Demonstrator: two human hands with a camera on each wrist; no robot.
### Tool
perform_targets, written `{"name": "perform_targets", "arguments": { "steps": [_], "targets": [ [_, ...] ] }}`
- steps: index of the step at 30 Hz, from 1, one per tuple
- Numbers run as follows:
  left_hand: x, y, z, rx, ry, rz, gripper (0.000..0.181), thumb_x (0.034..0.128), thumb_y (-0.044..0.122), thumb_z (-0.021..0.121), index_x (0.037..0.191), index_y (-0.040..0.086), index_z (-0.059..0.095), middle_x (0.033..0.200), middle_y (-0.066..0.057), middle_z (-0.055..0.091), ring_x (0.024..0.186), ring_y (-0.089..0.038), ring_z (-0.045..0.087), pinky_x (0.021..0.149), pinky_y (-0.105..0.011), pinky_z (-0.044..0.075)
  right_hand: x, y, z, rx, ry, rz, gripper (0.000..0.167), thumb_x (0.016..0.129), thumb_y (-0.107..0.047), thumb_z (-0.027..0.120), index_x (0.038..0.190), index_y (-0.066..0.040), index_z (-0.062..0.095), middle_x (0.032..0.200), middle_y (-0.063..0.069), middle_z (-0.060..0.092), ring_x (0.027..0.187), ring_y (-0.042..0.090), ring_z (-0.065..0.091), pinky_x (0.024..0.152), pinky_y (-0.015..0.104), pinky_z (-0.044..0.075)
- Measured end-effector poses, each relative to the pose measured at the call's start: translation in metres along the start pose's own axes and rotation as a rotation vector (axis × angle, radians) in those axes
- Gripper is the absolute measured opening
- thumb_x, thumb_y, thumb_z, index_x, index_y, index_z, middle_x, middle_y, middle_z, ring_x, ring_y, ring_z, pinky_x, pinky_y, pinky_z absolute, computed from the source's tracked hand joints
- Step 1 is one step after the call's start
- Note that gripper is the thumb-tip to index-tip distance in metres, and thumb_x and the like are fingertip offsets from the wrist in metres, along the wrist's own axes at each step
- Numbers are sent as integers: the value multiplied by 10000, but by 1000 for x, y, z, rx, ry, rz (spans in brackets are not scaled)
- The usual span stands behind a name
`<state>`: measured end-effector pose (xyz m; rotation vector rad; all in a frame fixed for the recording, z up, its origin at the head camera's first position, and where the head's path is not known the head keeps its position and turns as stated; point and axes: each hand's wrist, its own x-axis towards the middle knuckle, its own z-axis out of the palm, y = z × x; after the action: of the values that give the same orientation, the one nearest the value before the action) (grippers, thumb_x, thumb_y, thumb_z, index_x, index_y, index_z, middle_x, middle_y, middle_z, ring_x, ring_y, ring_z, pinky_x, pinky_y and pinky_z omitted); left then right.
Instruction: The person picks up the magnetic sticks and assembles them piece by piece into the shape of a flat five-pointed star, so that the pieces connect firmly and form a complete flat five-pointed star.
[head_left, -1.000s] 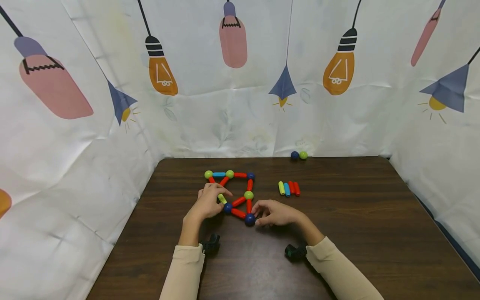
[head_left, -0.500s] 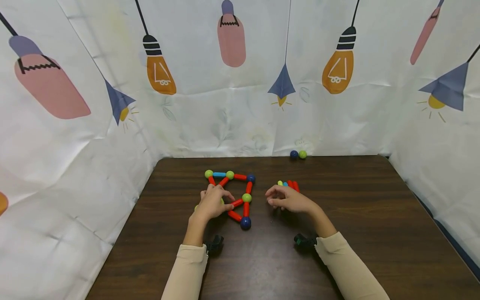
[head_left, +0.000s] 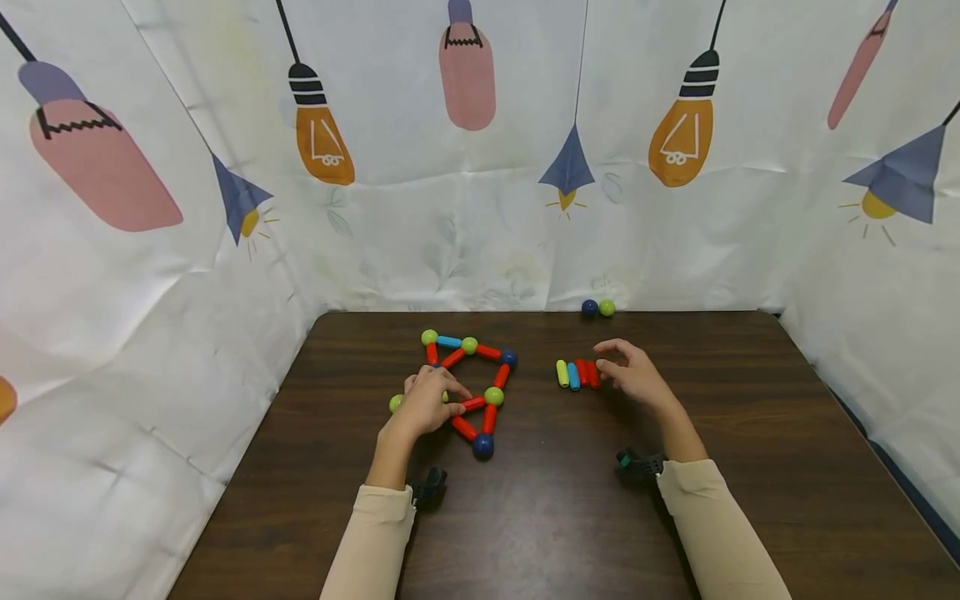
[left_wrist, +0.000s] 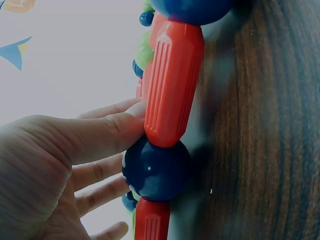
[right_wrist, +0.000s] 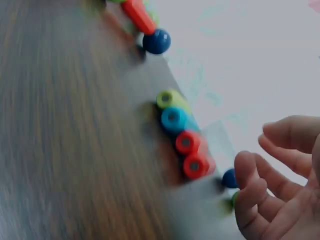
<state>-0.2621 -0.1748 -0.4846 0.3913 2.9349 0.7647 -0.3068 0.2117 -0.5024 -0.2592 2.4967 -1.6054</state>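
Observation:
A flat frame of red, blue and yellow-green magnetic rods and balls lies on the table, with a green ball (head_left: 493, 396) at its middle right and a dark blue ball (head_left: 483, 447) at its near corner. My left hand (head_left: 423, 402) covers part of its left side. In the left wrist view, the thumb presses where a red rod (left_wrist: 172, 85) meets a blue ball (left_wrist: 157, 170), the other fingers behind. My right hand (head_left: 637, 375), fingers loosely bent and holding nothing, hovers just right of the loose rods: yellow-green (head_left: 562, 373), blue (head_left: 573, 377) and two red (head_left: 593, 374).
A loose dark blue ball (head_left: 589, 308) and a green ball (head_left: 607, 307) sit together at the far edge of the brown table (head_left: 750, 467). Behind it hangs a white curtain (head_left: 397, 242) printed with lamps.
My right hand has left the frame's near blue ball and moved right, past the loose rods. Under my left hand, the frame has turned slightly, its near corner shifting left and its far side right.

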Motion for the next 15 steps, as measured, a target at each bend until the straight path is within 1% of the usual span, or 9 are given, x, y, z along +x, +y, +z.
{"name": "perform_targets", "arguments": {
  "steps": [2,4,5,8,11,15],
  "targets": [
    [0,0,0,3,-3,10,137,887,210,811,1013,260,827,1134,-1,683,1224,-286,476,1091,-579,267,1,5,-3,-27,-12,16,425,1036,-162,610,1420,-5,520,1212,249,590,865,327,615,692,354,506],
    [0,0,0,1,-4,21,148,894,196,802,1030,252,826,1146,-7,682,1228,-289,480,1100,-583,263,3,11,-4,-68,-41,23,436,1026,-148,622,1431,-21,521,1278,248,543,804,298,586,674,348,494],
    [0,-1,0,0,-4,27,154,896,188,800,1036,245,826,1151,-11,682,1234,-293,482,1102,-588,264,4,13,-5,-86,-56,17,447,1019,-153,635,1435,-32,523,1319,234,517,774,260,572,659,333,485],
    [1,-1,1,-6,-2,36,164,899,175,795,1048,237,825,1163,-17,684,1245,-298,486,1111,-594,264,7,18,-5,-119,-98,-12,475,1000,-142,663,1443,-40,523,1405,229,452,730,233,561,619,315,474],
    [1,-3,1,-1,-1,35,166,896,180,799,1045,249,824,1162,-9,683,1244,-289,493,1118,-591,272,10,20,-4,-141,-113,-33,492,985,-134,686,1443,-46,528,1376,228,476,695,220,564,592,302,473],
    [1,-5,1,3,-3,28,169,894,193,802,1045,268,820,1162,0,676,1239,-278,494,1119,-584,277,11,17,-1,-175,-109,-23,489,972,-115,698,1433,-67,543,1290,210,544,667,205,545,592,296,456]
  ]
}}
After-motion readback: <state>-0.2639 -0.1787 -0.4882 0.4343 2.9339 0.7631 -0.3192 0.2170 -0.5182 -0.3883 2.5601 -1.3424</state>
